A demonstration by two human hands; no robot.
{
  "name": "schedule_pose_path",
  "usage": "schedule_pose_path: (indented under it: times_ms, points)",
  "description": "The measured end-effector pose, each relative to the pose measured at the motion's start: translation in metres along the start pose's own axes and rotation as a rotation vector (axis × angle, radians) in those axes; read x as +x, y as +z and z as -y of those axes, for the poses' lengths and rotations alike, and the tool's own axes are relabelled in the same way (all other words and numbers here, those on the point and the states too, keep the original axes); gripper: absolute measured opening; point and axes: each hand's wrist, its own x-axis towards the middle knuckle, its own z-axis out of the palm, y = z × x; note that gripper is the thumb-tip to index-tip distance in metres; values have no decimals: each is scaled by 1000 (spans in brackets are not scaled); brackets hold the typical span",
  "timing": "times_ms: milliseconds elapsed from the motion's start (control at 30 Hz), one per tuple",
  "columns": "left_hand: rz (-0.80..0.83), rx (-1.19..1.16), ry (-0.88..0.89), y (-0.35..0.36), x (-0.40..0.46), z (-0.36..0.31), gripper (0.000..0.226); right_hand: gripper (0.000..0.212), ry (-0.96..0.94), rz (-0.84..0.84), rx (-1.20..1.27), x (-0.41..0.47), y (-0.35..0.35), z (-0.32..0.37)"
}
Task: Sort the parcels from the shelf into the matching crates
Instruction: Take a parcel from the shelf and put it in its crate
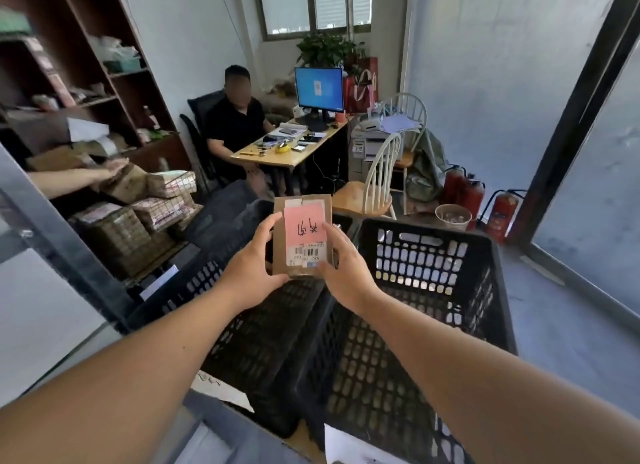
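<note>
I hold a small brown cardboard parcel (302, 235) upright in both hands, above the gap between two black plastic crates. It carries a pink label with handwriting and white barcode stickers below. My left hand (254, 262) grips its left edge and my right hand (341, 266) grips its right edge and lower corner. The left crate (242, 345) and the right crate (446, 290) stand side by side below, both with perforated walls. The brown shelf (86, 82) with more parcels stands at the far left.
Stacked parcels and bundles (138, 217) lie on the floor left of the crates, where another person's hand (110, 170) reaches in. A person sits at a desk (287, 151) with a monitor. White chairs (377, 183) and red fire extinguishers (498, 217) stand behind the right crate.
</note>
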Motion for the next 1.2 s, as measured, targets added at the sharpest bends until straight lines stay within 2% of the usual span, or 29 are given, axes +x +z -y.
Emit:
schedule_pose_path:
  times_ms: [133,267,467,633,833,967,1067,1200]
  points:
    - [90,62,-40,-12,42,52,114,76,81,48,-47,55,54,-13]
    - [251,142,-60,-7,99,115,109,74,236,65,-53,108,107,-32]
    - [402,187,-83,39,176,204,105,77,531,33,-5,170,172,-80]
    - [477,366,-99,87,211,251,105,72,643,0,31,204,214,-117]
    - [404,768,-13,129,222,264,79,51,626,-25,40,216,255,-157]
    - [311,954,113,141,216,269,75,52,618,-63,75,213,266,-171]
    - [305,1032,175,140,217,270,78,58,616,-39,100,211,264,-172]
    - [347,996,132,137,216,264,84,65,619,11,101,213,257,-169]
